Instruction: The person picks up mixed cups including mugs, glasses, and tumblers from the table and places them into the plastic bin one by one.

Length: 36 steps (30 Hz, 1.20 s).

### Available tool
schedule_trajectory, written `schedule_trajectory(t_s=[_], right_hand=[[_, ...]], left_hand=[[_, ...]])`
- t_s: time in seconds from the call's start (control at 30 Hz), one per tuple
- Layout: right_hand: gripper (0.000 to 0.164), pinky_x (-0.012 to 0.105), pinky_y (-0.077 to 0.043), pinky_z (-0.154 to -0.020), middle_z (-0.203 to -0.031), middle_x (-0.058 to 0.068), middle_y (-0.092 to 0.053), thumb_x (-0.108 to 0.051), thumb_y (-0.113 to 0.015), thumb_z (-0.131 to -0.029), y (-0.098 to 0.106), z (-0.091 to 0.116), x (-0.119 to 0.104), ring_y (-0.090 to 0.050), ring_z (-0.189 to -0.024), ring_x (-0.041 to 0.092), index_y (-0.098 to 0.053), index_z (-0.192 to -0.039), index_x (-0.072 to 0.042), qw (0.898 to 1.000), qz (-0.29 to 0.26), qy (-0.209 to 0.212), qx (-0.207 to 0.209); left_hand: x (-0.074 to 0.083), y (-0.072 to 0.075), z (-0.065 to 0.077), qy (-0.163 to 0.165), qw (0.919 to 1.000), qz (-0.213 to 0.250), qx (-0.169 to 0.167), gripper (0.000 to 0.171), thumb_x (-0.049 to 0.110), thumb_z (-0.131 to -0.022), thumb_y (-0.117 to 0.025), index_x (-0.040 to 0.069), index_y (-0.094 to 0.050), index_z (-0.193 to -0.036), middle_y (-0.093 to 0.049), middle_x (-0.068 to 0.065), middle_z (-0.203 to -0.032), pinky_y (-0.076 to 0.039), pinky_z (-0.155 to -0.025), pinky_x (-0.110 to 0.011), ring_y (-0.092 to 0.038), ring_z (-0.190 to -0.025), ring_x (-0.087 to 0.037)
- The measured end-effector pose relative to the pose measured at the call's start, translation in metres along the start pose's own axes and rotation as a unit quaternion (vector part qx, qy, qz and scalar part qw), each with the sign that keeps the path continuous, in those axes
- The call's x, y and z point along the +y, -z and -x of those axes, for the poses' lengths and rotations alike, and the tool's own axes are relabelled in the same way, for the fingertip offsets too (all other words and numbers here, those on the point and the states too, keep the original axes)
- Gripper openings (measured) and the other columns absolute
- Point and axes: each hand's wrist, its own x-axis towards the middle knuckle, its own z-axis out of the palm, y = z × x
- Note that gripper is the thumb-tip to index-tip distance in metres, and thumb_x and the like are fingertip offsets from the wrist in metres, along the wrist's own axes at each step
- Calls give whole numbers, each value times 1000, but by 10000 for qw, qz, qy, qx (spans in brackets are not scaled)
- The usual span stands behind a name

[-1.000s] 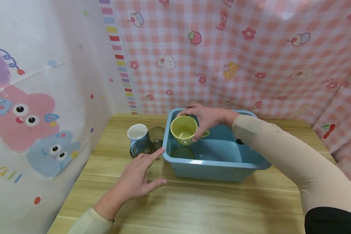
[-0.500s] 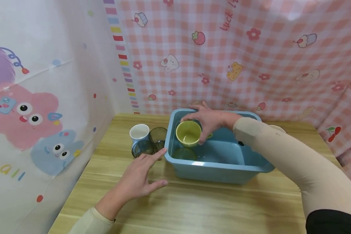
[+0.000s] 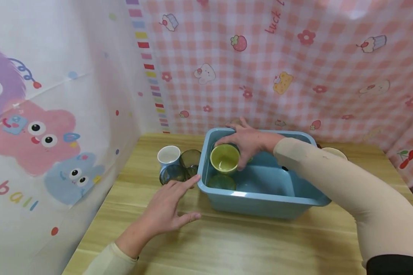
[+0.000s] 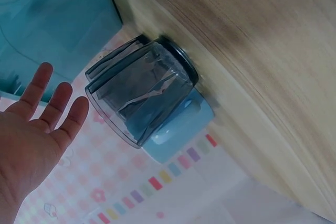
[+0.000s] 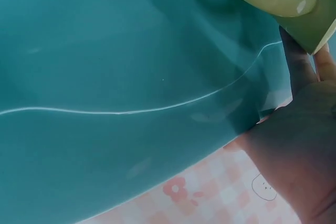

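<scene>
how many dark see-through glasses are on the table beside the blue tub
2: the front glass by the left hand, before the white-and-blue cup; the rear glass next to the blue tub. Others may be hidden.

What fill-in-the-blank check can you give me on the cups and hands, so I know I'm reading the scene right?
1. The yellow-green cup, gripped by the right hand, has a curved ____ that shows in the right wrist view.
2. The left hand holds ____.
3. Next to the blue cup, ____ dark see-through glasses show.
4. In the head view, the inside of the blue cup is ____.

Missing words: handle; nothing; two; white.
</scene>
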Motion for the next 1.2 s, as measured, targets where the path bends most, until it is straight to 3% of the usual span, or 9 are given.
schedule_trajectory(t_s=[0.27, 0.4, 0.53, 0.7, 1.2], right_hand=[[97, 74, 10, -128, -165, 10, -51, -47, -98, -69, -3, -1, -4, -4, -167, 45, -56, -156, -38, 9987, 400, -281, -139], [97, 75, 1, -128, -171, 17, -40, -48, -98, -69, -5, 0, -5, -4, -166, 46, -56, -156, -39, 9975, 593, -346, -188], [97, 75, -1, -129, -165, 7, -51, -50, -98, -69, -7, -1, -5, -9, -166, 45, -56, -156, -40, 9956, 871, -284, -170], [99, 76, 8, -127, -154, -10, -63, -49, -98, -70, -8, -1, -6, -9, -166, 45, -53, -158, -38, 9938, 1058, -248, -250], [101, 78, 9, -126, -156, -3, -62, -31, -98, -76, -10, -9, -13, -8, -164, 53, -46, -162, -42, 9862, 1605, -221, -327]], left_hand=[[0, -1, 1, -38, 10000, -63, -4, 110, 55, -81, -90, 32, -30, -170, -76, 1, -130, -56, -94, -44, -64, -115, -19], [2, -1, 2, -16, 10000, -31, -54, 108, 57, -83, -88, 33, -29, -170, -76, 2, -130, -56, -94, -43, -64, -116, -19], [3, -2, 2, 35, 10000, -6, -57, 109, 58, -82, -88, 35, -29, -170, -75, 3, -132, -56, -95, -43, -63, -117, -18], [3, -3, 2, 118, 9998, 3, -146, 109, 58, -82, -89, 36, -28, -170, -75, 3, -132, -56, -97, -43, -63, -118, -18], [2, -3, 1, 178, 9997, -39, -132, 109, 59, -82, -88, 36, -28, -170, -75, 3, -132, -56, -97, -42, -63, -115, -17]])
